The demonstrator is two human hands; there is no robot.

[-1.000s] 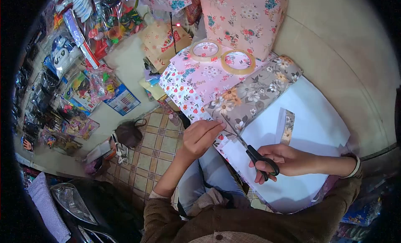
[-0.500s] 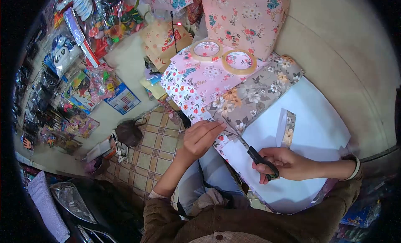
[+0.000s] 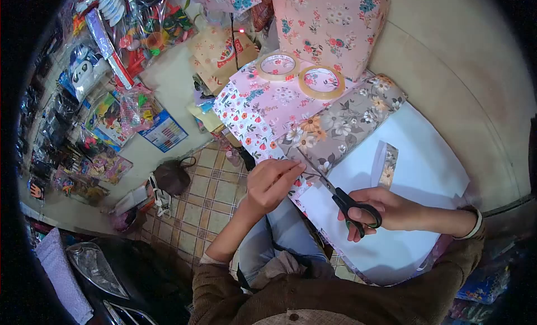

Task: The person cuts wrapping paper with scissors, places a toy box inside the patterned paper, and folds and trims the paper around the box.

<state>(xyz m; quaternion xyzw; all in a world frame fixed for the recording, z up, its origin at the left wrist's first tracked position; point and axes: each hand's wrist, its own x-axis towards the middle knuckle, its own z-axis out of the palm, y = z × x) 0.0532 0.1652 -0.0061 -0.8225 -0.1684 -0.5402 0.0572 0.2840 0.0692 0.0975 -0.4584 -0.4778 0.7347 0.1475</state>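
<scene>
My right hand [image 3: 389, 209] is wrapped round the black handles of a pair of scissors [image 3: 339, 197]. The handle loops stand apart and the blades are partly spread, pointing up-left over the edge of the grey floral wrapping paper [image 3: 344, 129]. Beside the blade tips, my left hand [image 3: 274, 182] is closed in a pinch at the near end of that paper; exactly what its fingertips hold is hidden. Under the right hand lies the white underside of a wrapping sheet [image 3: 414, 157], with a small folded floral strip [image 3: 387, 165] on it.
Two rolls of clear tape [image 3: 321, 82] rest on pink floral paper [image 3: 251, 82]. A large pink floral-wrapped parcel [image 3: 330, 29] stands behind them. Packaged toys [image 3: 106, 115] crowd the left side, and a dark bag [image 3: 172, 177] sits on the tiled floor [image 3: 196, 205].
The scissors' handle loops have spread apart and the blades have opened wider. My right hand has shifted slightly; my left hand stays nearly in place.
</scene>
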